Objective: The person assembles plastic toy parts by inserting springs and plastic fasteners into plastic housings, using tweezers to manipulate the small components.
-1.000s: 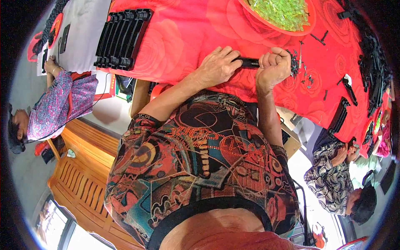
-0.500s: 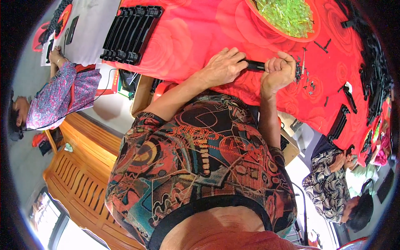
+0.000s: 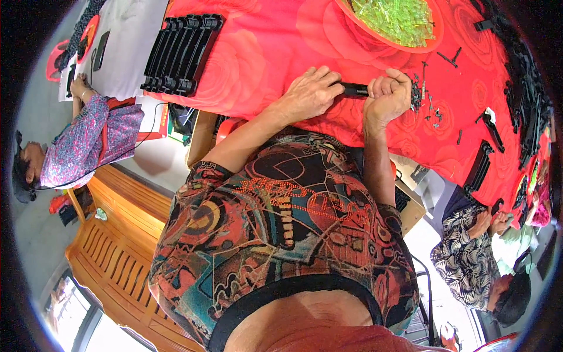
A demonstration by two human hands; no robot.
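A long black plastic part (image 3: 355, 90) lies level between my hands, just above the red cloth. My left hand (image 3: 312, 92) is closed around its left end. Around its right end, my right hand (image 3: 387, 100) makes a fist with the thumb on top. Both ends of the part are hidden by my fingers. Small black bits (image 3: 417, 97) are scattered on the cloth beside my right hand, and a thin rod (image 3: 424, 79) lies next to them.
A row of long black parts (image 3: 182, 56) lies at the table's left. At the far right stands a red bowl (image 3: 438, 42) of yellow-green clear pieces (image 3: 399, 22). Black parts heap along the right edge (image 3: 528, 111). Two people work nearby, one on each side.
The view has shifted slightly. Both hands keep their hold on the black part, which shows a little differently between them.
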